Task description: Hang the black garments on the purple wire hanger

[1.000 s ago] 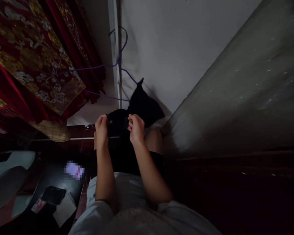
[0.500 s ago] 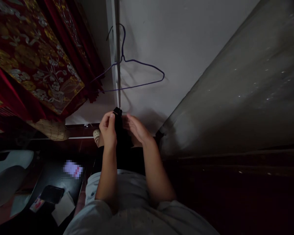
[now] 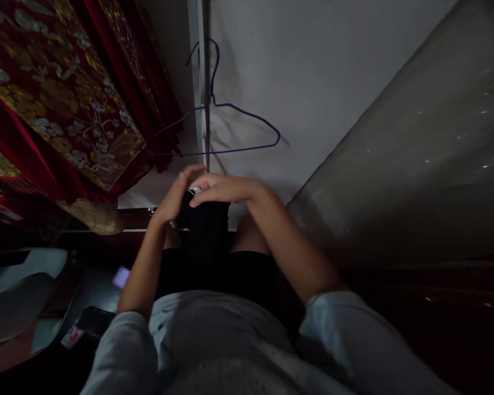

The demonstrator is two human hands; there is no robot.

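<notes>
Both hands meet in front of my chest around a small black garment (image 3: 203, 219). My left hand (image 3: 175, 195) grips its left side with curled fingers. My right hand (image 3: 224, 189) lies across its top, fingers stretched leftward and pressed onto the cloth. The garment hangs bunched between them, with a small white tag showing at its upper edge. Just above the hands an empty purple wire hanger (image 3: 226, 123) hangs on the white wall.
Red and gold patterned fabric (image 3: 61, 93) hangs at the upper left. A shiny grey surface (image 3: 415, 164) slopes along the right. At the lower left a dark table (image 3: 86, 285) bears a black phone (image 3: 93, 321) and cards beside a white object (image 3: 20, 285).
The black garment came off the hanger, which now hangs empty. Both hands bunched the cloth together and rose; the right hand moved over its top.
</notes>
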